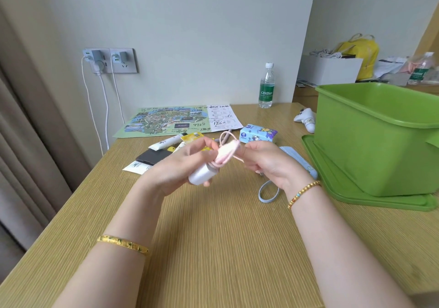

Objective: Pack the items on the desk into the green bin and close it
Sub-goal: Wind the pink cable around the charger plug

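My left hand [183,165] grips a small white charger plug [202,175] above the desk's middle. A pink cable [226,152] is coiled at the plug's top, and my right hand [263,160] pinches that cable. The open green bin [370,141] stands at the right on its flat green lid [332,179]. On the desk behind my hands lie a blue tissue pack [257,134], a white tube [164,144], yellow sachets [191,137], a black card case [152,156], a white packet [136,167] and a blue pouch with a strap [268,192].
A map leaflet [175,121] and a water bottle [266,85] sit at the desk's back. A white controller [306,118] lies left of the bin. Wall sockets with chargers [110,60] and hanging cables are at the left. A shelf with a white box and yellow bag [361,55] is beyond.
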A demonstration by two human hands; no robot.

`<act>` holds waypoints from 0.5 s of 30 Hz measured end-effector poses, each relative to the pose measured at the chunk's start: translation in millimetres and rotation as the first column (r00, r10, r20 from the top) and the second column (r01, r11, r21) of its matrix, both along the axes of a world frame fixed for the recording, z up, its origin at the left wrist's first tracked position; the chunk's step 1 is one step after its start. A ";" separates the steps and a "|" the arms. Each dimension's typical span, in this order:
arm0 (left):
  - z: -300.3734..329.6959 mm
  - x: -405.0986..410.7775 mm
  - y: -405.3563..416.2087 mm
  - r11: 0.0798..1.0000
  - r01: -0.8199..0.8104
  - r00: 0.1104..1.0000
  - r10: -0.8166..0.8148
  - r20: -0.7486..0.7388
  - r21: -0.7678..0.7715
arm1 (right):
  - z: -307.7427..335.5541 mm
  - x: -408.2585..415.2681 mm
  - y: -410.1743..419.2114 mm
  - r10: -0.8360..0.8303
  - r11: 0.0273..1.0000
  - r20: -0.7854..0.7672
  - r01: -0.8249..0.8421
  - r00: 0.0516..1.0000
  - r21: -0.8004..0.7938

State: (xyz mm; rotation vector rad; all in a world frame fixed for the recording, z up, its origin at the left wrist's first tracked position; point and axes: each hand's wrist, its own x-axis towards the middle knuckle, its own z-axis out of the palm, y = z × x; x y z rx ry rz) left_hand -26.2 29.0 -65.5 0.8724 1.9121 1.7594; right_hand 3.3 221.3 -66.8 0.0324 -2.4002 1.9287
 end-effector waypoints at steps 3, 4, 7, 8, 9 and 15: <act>-0.5 2.1 -1.8 0.978 0.092 0.992 -0.105 -0.063 -0.189 | -0.4 0.0 -1.6 0.041 0.995 0.021 -0.039 0.999 -0.093; -0.8 3.1 -1.0 0.963 0.087 0.991 -0.111 -0.078 -0.255 | -0.3 0.3 -1.3 0.031 0.996 0.024 -0.029 0.999 -0.090; -4.7 0.8 2.8 0.881 -0.091 0.976 -0.014 -0.217 -0.465 | 0.8 2.6 1.0 0.032 0.995 -0.041 -0.036 0.999 -0.094; -5.8 -0.9 4.2 0.833 -0.201 0.953 0.045 -0.299 -0.515 | 1.4 4.1 0.6 0.050 0.995 -0.073 -0.056 0.996 -0.084; -8.0 -3.0 6.0 0.784 -0.313 0.918 0.105 -0.383 -0.536 | 2.1 5.6 -0.4 0.074 0.995 -0.100 -0.080 0.992 -0.060; -17.5 -12.1 12.6 0.683 -0.696 0.673 0.511 -0.534 -0.224 | 1.8 10.7 -19.2 0.212 0.971 -0.189 -0.185 0.959 0.150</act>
